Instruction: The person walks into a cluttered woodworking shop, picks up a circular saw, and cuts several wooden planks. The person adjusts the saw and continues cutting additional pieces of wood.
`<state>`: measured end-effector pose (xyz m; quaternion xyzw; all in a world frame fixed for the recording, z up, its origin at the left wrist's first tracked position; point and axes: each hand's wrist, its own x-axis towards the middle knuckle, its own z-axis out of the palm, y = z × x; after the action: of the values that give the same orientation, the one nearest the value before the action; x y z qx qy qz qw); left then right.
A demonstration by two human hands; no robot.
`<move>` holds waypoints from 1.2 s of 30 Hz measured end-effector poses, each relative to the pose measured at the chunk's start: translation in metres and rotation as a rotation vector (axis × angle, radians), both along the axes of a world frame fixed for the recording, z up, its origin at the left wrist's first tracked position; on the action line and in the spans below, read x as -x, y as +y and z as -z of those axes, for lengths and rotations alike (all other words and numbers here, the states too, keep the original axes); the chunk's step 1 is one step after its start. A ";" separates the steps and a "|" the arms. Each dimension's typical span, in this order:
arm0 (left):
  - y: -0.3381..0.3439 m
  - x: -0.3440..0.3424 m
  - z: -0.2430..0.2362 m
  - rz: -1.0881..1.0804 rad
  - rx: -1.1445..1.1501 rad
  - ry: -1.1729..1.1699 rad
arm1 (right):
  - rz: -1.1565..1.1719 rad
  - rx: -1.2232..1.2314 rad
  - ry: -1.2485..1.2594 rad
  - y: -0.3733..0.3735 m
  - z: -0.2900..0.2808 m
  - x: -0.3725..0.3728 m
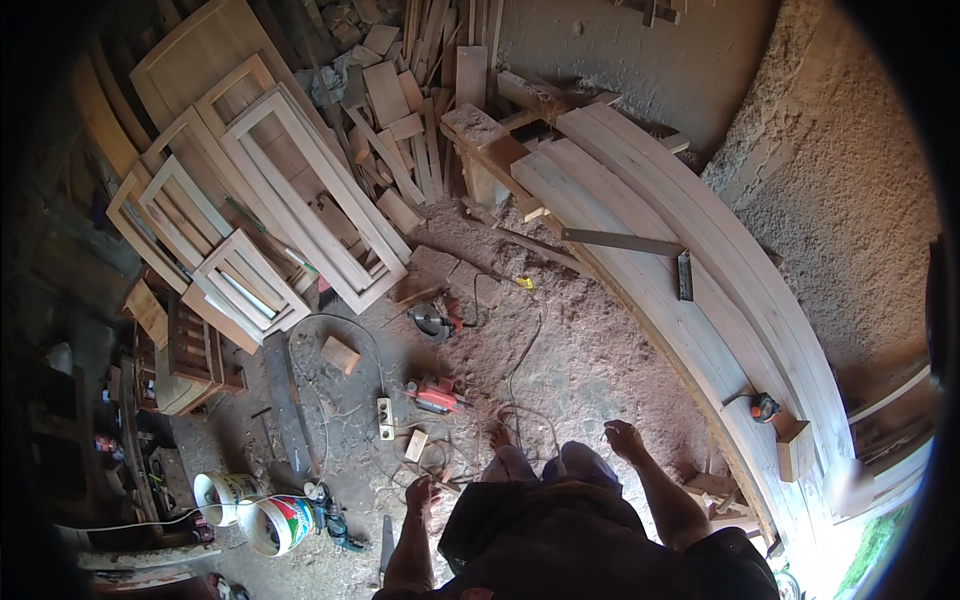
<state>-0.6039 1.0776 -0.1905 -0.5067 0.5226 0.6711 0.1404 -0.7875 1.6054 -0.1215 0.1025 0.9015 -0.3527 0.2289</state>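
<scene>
My left hand (pixel 422 493) hangs low beside my body, its fingers curled in and nothing seen in them. On the other side, my right hand (pixel 625 441) is held out in front of the bench, fingers loosely bent and apart, with nothing visible in it. Neither hand touches anything. Nearest to the left hand are a small wood block (pixel 416 446) and a white power strip (pixel 385 418) on the floor. To the right of my right hand lie long planks (pixel 690 335) on the bench, bearing a try square (pixel 684 272) and a small dark-and-orange tool (pixel 764 407).
Cords, a circular saw (pixel 430 320) and a red power tool (pixel 435 396) lie on the dusty floor ahead. Wooden frames (pixel 300 190) lean at the far left, beside piled offcuts (pixel 390 95). Buckets (pixel 268 527) and a dark power drill (pixel 335 518) stand at the lower left.
</scene>
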 end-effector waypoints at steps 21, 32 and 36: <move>0.094 0.163 -0.029 -0.164 0.045 -0.051 | -0.668 0.136 0.015 -0.118 0.048 0.314; 0.121 0.220 -0.007 -0.206 0.022 -0.043 | -1.031 0.017 0.088 -0.173 0.114 0.348; 0.140 0.263 0.017 0.091 0.133 -0.049 | -1.130 0.011 0.044 -0.204 0.125 0.355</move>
<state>-0.8666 1.2174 -0.2077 -0.5067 0.5852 0.6152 0.1495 -1.1427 1.4010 -0.2461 -0.4048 0.8190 -0.1818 0.3638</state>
